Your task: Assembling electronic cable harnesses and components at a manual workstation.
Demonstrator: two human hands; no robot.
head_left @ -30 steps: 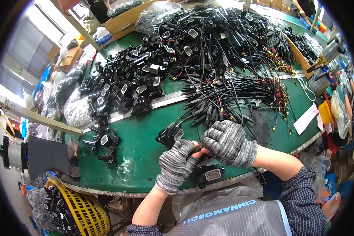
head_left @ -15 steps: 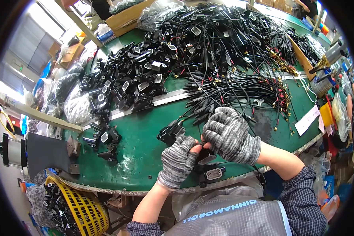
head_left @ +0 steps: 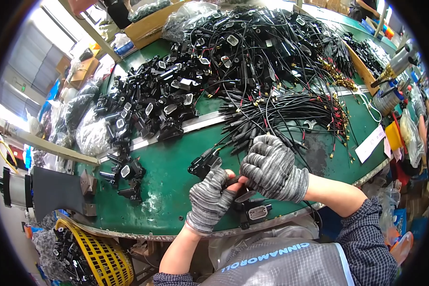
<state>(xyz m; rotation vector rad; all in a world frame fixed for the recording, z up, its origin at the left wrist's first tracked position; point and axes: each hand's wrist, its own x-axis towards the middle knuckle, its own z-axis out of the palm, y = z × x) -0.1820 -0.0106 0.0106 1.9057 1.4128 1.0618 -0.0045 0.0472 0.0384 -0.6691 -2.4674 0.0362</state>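
Note:
In grey knitted gloves with bare fingertips, my left hand (head_left: 209,201) and my right hand (head_left: 274,169) meet over the near part of the green table. Between their fingertips both pinch a thin black cable (head_left: 231,181), seen only as a short dark length; its ends are hidden by the gloves. Just beyond my left hand lies a black plastic housing (head_left: 204,163). Under my hands, close to the table edge, rests another black housing with a grey oval face (head_left: 258,212), and a grey oval piece (head_left: 245,196) shows beside it.
A bundle of black cables (head_left: 281,114) with red and brass ends lies beyond my hands. Heaps of black housings (head_left: 162,95) cover the far left. A yellow basket (head_left: 105,252) stands below the left edge. A paper slip (head_left: 370,144) lies at the right, near a metal tool (head_left: 398,64).
My hands have drawn slightly apart and shifted a little left, and more of the dark cable shows between the fingertips. The parts on the table look the same.

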